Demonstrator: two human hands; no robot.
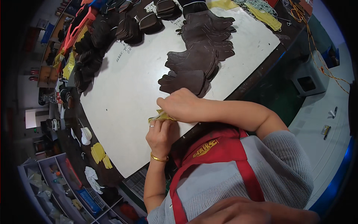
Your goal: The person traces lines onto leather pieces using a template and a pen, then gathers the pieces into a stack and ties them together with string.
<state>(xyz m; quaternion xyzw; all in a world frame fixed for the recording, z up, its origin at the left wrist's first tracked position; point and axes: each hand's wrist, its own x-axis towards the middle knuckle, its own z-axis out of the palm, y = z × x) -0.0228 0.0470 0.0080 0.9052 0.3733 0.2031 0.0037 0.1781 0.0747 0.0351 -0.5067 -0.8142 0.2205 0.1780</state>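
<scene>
My left hand (159, 138), with a ring and a gold bracelet, grips a small yellow piece of cloth (161, 115) near the table's front edge. Curled into a fist, my right hand (182, 105) is just above and to the right of it, against the same yellow piece. Whatever the right fingers hold is hidden; a bit of white shows between the hands. Just beyond the right hand lies a fanned row of dark brown, flat cut pieces (186, 82), overlapping in several stacks toward the far edge.
The white tabletop (123, 100) carries tied dark bundles (128, 30) at the far left. Yellow gloves (98, 152) and white gloves (92, 177) lie left of it. A shelf rack (56, 186) stands lower left. A grey stool (307, 76) and orange cord (311, 41) are right.
</scene>
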